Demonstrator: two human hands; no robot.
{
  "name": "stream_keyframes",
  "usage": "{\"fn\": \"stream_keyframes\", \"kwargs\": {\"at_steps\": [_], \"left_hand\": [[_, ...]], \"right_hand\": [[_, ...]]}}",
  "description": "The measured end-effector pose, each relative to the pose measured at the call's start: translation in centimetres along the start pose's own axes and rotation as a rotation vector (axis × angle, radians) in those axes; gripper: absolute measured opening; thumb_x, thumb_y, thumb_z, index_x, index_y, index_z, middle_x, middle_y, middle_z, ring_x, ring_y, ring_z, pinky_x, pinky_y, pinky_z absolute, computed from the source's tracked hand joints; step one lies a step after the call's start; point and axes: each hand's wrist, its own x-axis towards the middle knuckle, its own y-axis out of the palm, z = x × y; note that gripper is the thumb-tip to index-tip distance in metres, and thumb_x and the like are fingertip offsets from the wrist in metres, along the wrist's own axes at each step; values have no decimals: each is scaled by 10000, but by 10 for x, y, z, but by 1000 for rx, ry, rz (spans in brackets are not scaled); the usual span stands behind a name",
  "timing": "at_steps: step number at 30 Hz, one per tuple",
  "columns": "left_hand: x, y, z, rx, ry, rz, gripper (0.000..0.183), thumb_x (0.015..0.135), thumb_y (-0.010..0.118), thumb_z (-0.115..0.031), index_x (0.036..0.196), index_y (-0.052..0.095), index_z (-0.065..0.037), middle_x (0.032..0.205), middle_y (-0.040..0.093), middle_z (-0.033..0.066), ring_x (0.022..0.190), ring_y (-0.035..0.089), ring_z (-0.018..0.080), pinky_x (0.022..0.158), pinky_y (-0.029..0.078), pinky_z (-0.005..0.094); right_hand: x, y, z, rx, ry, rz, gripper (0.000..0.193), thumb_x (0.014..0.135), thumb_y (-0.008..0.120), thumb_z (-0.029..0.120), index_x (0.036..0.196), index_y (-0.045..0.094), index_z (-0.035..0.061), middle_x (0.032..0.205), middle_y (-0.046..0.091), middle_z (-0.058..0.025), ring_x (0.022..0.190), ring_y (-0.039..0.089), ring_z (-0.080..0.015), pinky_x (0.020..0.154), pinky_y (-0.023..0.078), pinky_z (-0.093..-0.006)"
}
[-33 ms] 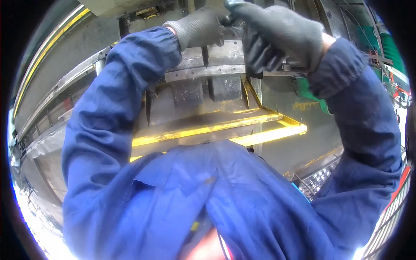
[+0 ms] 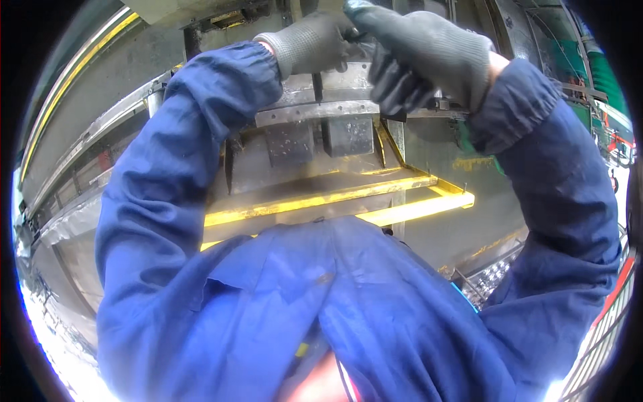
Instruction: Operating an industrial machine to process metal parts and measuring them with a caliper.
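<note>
Both my hands wear grey knitted gloves with darker palms and are raised at the top of the view, close together. My left hand (image 2: pixel 309 44) reaches in from the left with its fingers curled. They close on something small and dark at their tips that I cannot make out. Just to its right, my right hand (image 2: pixel 429 55) has its thumb side stretched toward the left hand and its other fingers curled under. What it grips, if anything, is hidden. Below the hands lies a curved metal bar with small holes (image 2: pixel 318 112), part of a machine.
A yellow metal frame (image 2: pixel 321 199) crosses in front of my body below the machine. At the left run a long metal rail (image 2: pixel 100 144) and a yellow-edged panel. A grey panel (image 2: pixel 462 231) stands at the right, with a heap of shiny metal parts (image 2: pixel 492 280) beside it.
My right hand and forearm have shifted slightly left, and the curled fingers sit a little further left. My left hand stays in place.
</note>
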Motion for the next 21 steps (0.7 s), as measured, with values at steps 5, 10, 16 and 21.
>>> {"fn": "stream_keyframes", "kwargs": {"at_steps": [5, 10, 16, 21], "left_hand": [[6, -1, 1, 42, 1, 41, 276, 980, 630, -257, 1159, 668, -49, 992, 731, 140, 768, 699, 187, 704, 588, 261], [-8, -32, -38, -184, -98, 242, 281, 970, 578, -219, 1155, 620, -12, 992, 691, 120, 735, 626, 192, 672, 536, 306], [-11, -33, -39, -329, -102, 323, 274, 961, 539, -191, 1137, 591, 12, 972, 666, 108, 710, 579, 205, 652, 501, 341], [11, -10, -7, -193, 12, 289, 255, 973, 566, -191, 1158, 620, -24, 918, 697, 98, 691, 630, 185, 606, 517, 302]], "right_hand": [[17, 30, -5, 156, 20, -68, 316, 985, 593, 294, 1001, 696, -5, 839, 699, -144, 682, 681, -241, 656, 577, -326], [15, 28, 0, -14, -104, -167, 349, 994, 441, 155, 983, 594, -159, 729, 649, -174, 485, 622, -240, 434, 547, -284], [31, -2, -2, -492, -368, -291, 265, 950, 517, 134, 1047, 602, -98, 814, 667, -155, 600, 641, -246, 546, 553, -306], [36, -31, -13, -951, -647, -419, 255, 905, 592, 113, 1110, 611, -37, 900, 685, -136, 715, 660, -252, 657, 559, -328]]}}
